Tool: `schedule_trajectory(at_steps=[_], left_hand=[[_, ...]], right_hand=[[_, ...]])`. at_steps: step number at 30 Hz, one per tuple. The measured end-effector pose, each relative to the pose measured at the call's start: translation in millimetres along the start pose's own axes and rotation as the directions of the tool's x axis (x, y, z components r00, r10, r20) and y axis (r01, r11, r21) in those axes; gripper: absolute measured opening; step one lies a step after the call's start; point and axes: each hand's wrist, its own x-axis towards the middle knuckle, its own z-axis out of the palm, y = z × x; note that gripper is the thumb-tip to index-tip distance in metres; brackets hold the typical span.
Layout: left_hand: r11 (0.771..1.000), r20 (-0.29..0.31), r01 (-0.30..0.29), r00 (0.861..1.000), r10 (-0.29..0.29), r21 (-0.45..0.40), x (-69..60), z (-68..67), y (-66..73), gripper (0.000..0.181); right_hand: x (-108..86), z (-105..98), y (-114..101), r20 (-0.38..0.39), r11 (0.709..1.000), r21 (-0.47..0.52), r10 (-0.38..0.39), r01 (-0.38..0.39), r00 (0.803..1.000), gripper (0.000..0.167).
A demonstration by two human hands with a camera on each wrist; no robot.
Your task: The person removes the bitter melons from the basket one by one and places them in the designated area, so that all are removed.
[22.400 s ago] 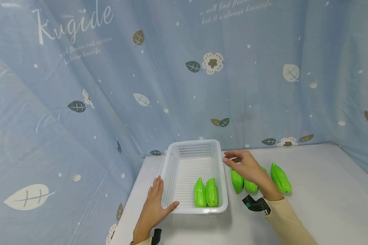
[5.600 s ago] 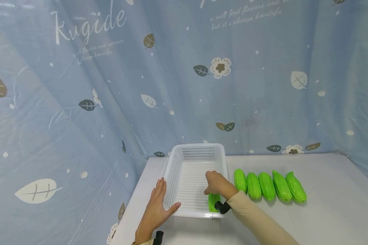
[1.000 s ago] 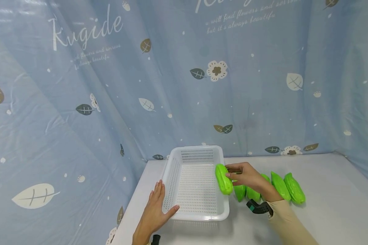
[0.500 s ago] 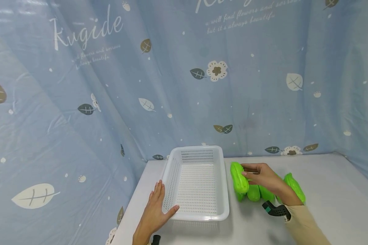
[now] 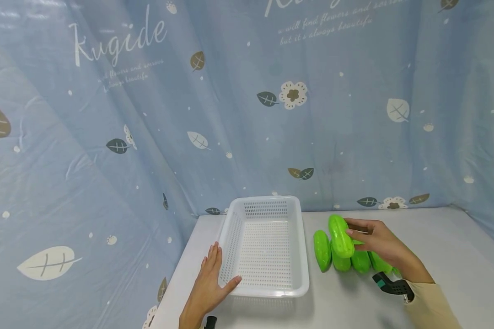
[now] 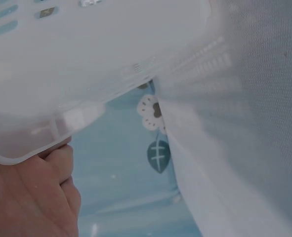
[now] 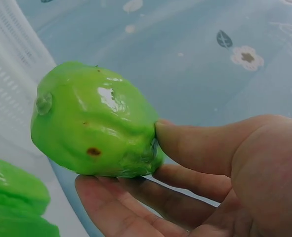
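Note:
My right hand [image 5: 380,240] holds a glossy green gourd [image 5: 340,235] between thumb and fingers, raised above a row of similar gourds. In the right wrist view, the thumb presses one side of the held gourd [image 7: 96,121] and the fingers support its underside. A leftmost row gourd [image 5: 322,251] lies on the table, tip toward me; the arm and the held gourd partly cover others. My left hand [image 5: 206,285] rests against the near left corner of a white perforated basket [image 5: 264,293], fingers straight along its side and thumb at the front rim. No gourds show inside the basket.
The white table [image 5: 440,246] extends right of the row. A blue patterned curtain [image 5: 230,114] hangs behind the table and along its left side.
Two gourds lay in the basket at first, and one showed there later. Over the last second my right hand has carried the held gourd rightward from the basket's right rim. My left hand stayed put.

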Motion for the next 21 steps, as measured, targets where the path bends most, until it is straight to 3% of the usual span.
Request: schedule_trajectory(at_steps=[6,14,21], left_hand=[[1.0,0.001,-0.015,1.0,0.015,-0.009,0.0,-1.5,1.4,0.107],[1.0,0.02,0.011,1.0,-0.01,-0.024,-0.4,-1.3,1.4,0.107],[0.999,0.006,0.004,1.0,-0.003,-0.035,0.1,-0.1,0.6,0.106]], right_hand=[[-6.5,-14,2,-0.028,1.0,-0.013,0.004,-0.005,1.0,0.067],[-14.9,-29,8,-0.1,0.997,-0.07,0.001,-0.008,0.995,0.067],[-18.7,-45,19,-0.137,0.993,-0.11,0.033,-0.049,0.99,0.069]])
